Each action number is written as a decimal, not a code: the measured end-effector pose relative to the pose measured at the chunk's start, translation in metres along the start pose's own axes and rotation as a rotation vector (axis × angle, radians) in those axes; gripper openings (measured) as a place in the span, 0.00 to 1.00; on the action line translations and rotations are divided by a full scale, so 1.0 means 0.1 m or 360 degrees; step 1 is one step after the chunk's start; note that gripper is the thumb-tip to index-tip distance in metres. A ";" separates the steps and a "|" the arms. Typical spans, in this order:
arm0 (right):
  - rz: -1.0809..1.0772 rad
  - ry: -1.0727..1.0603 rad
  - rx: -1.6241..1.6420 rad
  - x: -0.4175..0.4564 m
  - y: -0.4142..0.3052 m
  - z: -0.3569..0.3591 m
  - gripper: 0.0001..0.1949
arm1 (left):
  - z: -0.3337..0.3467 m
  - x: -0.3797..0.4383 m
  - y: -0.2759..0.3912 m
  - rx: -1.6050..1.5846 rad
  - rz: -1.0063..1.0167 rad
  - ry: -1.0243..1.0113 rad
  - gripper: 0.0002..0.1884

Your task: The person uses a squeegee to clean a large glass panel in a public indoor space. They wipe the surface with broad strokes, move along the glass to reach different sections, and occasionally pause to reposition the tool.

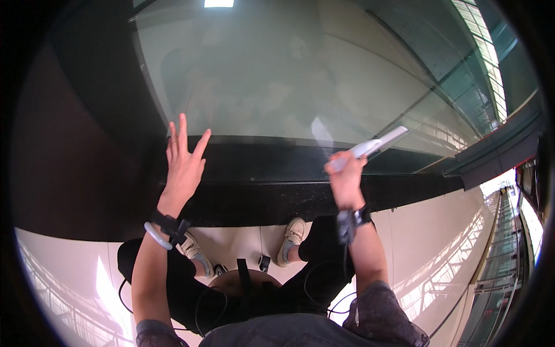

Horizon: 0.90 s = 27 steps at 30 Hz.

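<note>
In front of me stands a large glass pane [260, 86] with a dark band along its lower edge. My right hand [347, 178] grips the handle of a white hand tool [366, 148]; a narrow flat strip extends from its far end, up and to the right. Blur hides whether it is a squeegee or a scraper. A pale reflection shows in the glass left of the tool. My left hand [184, 167] is empty, its fingers spread before the pane's lower left corner. Whether those fingertips touch the glass, I cannot tell.
A black ledge [260, 201] runs along the base of the pane. I sit on a round brown stool [264, 277] with casters, above pale floor tiles [416, 251]. Cables hang from my wrist straps. A dark panel [95, 173] stands at left, a glass railing [494, 260] at right.
</note>
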State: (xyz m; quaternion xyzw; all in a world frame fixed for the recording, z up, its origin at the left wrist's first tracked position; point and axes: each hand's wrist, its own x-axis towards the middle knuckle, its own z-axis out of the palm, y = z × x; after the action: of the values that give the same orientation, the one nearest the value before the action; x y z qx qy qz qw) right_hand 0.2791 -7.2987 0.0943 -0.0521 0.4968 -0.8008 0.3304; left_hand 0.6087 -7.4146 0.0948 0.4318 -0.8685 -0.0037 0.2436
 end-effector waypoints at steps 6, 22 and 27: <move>-0.0059 0.0168 0.0081 0.88 -0.41 -0.55 0.12 | 0.07 0.13 0.20 0.0005 0.0033 0.0016 0.37; 0.0300 -0.0395 0.0076 -0.63 0.19 0.36 0.44 | 0.18 0.09 0.16 -0.0043 0.0041 0.0151 0.35; 0.0364 -0.0401 -0.0071 -0.63 0.35 0.37 0.45 | 0.31 0.13 0.06 -0.0073 -0.0024 0.0011 0.34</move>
State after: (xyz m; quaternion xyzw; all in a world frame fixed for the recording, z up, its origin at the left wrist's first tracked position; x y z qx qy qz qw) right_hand 0.3605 -7.3003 0.0991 -0.1026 0.4719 -0.7338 0.4778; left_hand 0.5843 -7.4271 0.0743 0.4326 -0.8640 -0.0241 0.2564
